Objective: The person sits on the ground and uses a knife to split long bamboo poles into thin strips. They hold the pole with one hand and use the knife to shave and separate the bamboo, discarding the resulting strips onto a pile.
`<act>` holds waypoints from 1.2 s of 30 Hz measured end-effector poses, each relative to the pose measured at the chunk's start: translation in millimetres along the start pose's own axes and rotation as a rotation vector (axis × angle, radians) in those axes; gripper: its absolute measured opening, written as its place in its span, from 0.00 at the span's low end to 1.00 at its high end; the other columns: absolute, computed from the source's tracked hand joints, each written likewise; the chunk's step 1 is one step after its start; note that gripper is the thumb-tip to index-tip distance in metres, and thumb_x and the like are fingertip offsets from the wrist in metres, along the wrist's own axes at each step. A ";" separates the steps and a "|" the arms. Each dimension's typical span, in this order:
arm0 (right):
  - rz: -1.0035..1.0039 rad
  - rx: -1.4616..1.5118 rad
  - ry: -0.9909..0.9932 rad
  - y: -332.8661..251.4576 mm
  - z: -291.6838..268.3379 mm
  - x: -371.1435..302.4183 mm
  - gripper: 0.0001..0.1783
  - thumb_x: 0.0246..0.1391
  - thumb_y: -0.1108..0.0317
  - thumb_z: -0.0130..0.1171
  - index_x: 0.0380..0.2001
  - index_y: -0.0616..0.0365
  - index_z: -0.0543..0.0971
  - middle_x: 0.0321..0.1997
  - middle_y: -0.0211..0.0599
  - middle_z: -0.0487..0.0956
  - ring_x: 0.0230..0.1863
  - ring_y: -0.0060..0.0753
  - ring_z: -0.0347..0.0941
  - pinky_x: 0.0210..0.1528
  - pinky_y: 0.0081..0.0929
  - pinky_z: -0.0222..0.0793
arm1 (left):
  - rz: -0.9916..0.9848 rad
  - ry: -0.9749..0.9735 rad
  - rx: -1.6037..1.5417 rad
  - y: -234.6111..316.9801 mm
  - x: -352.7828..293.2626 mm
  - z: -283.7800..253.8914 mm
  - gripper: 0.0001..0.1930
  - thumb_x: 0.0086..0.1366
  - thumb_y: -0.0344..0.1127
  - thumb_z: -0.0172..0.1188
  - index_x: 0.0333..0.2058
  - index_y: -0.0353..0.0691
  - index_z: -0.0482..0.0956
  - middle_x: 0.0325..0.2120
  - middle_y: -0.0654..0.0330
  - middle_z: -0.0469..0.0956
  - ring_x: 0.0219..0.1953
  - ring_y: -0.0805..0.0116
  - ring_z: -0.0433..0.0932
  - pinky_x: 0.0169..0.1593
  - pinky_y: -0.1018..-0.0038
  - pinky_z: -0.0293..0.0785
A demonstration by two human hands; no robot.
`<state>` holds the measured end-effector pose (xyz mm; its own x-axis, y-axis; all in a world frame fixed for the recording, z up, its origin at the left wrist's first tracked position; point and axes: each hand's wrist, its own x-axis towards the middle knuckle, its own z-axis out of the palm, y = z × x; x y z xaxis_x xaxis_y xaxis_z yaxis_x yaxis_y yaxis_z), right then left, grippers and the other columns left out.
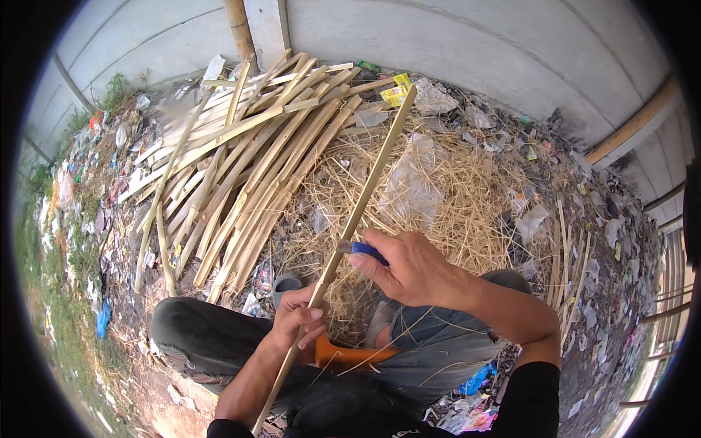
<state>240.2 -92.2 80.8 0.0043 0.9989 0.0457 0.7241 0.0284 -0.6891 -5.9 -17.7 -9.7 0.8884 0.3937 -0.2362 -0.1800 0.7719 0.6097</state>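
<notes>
A long, narrow bamboo strip (374,177) slants from my lap up toward the far wall. My left hand (298,315) is closed around it just below its middle. In my right hand (410,269) is a knife with a blue handle (371,252), its short blade resting on the strip a little above the left hand. Between my bent legs lies an orange object (352,358), partly hidden by my left hand and trousers. Thin pale shavings (467,204) cover the ground in front of my feet.
A large pile of split bamboo strips (248,157) lies at the far left. Grey wall panels (467,51) with wooden posts (634,124) close off the back. Litter and plastic scraps (533,223) are strewn around, and a few thin strips (572,259) lie at the right.
</notes>
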 end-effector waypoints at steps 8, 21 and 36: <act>0.001 -0.203 0.056 9.3 7.1 18.2 0.25 0.70 0.47 0.50 0.37 0.62 0.76 0.15 0.47 0.76 0.18 0.54 0.77 0.22 0.45 0.70 | -0.022 0.065 0.046 0.3 -0.2 1.3 0.34 0.61 0.28 0.56 0.68 0.32 0.63 0.16 0.68 0.59 0.12 0.80 0.53 0.12 0.82 0.56; 0.340 -0.170 0.610 96.8 -97.9 45.2 0.36 0.73 0.40 0.40 0.41 0.67 0.80 0.26 0.45 0.77 0.30 0.40 0.75 0.37 0.39 0.70 | -0.047 -0.023 0.276 -12.5 -16.4 -0.1 0.34 0.60 0.24 0.55 0.68 0.35 0.66 0.17 0.66 0.61 0.12 0.80 0.57 0.13 0.82 0.56; 0.116 -0.149 0.594 77.3 -91.5 5.6 0.24 0.74 0.51 0.48 0.37 0.66 0.71 0.24 0.36 0.71 0.26 0.32 0.65 0.34 0.36 0.64 | -0.069 -0.081 0.240 -14.9 -7.8 -2.9 0.34 0.64 0.22 0.53 0.70 0.37 0.63 0.16 0.67 0.61 0.13 0.80 0.58 0.14 0.82 0.55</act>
<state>359.3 -87.7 93.9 0.4406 0.8034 0.4006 0.7844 -0.1275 -0.6070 -11.4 -30.8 -19.1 0.9277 0.2957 -0.2279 -0.0211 0.6511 0.7587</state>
